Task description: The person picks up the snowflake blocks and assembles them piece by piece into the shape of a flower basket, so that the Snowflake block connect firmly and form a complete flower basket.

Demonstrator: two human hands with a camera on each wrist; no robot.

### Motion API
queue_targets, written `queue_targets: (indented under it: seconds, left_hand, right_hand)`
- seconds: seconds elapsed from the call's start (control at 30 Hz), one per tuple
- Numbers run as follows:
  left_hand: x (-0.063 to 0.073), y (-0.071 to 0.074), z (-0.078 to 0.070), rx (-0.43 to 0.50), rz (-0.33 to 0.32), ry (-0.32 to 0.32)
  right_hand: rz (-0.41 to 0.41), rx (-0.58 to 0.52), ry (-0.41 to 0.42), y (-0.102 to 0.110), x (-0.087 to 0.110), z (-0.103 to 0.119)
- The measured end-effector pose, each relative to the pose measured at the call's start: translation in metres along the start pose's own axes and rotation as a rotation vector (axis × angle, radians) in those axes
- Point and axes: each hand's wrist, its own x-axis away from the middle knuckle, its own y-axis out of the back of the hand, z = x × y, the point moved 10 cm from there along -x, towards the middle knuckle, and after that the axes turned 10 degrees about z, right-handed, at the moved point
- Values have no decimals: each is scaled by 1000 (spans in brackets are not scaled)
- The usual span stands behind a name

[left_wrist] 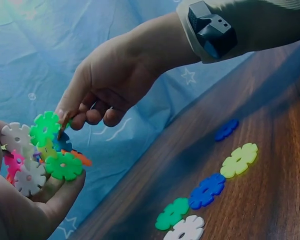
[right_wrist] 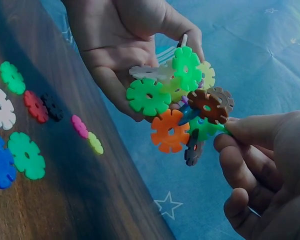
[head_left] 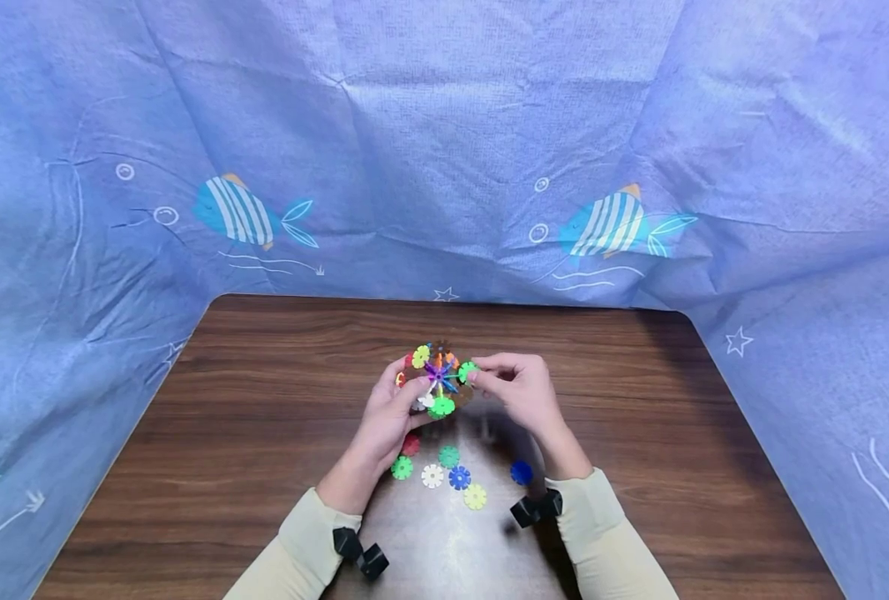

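My left hand (head_left: 386, 414) holds a ball-like cluster of interlocked plastic snowflake discs (head_left: 438, 375) above the table, thumb on the near side. Notched discs in green, orange, brown, white, yellow and purple stick out of it in several directions. On the cluster's right side, my right hand (head_left: 525, 390) pinches a green snowflake disc (head_left: 466, 371) between thumb and forefinger. In the right wrist view that green disc (right_wrist: 206, 129) sits beside a brown disc (right_wrist: 208, 106) and an orange disc (right_wrist: 170, 131). Its inner edge is hidden behind the brown one.
Loose snowflake discs lie on the wooden table (head_left: 264, 433) below the hands: a white disc (head_left: 432, 476), a yellow disc (head_left: 475, 497), a blue disc (head_left: 521, 472) and several others. A blue fish-print cloth (head_left: 444, 167) hangs behind the table's far edge.
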Motion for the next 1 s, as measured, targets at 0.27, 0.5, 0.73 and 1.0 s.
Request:
queue_targets:
  seconds: [0.27, 0.5, 0.73, 1.0]
  left_hand:
    - [-2, -3, 3, -102, 53, 3]
    - [-4, 2, 7, -26, 39, 49]
    - [-1, 5, 2, 118, 34, 65]
    - [-2, 0, -3, 140, 66, 18]
  right_hand:
    - [31, 39, 4, -4, -3, -4]
    - [93, -51, -26, -9, -13, -43]
    - [85, -89, -8, -11, -12, -44]
    - [25, -160, -49, -7, -10, -47]
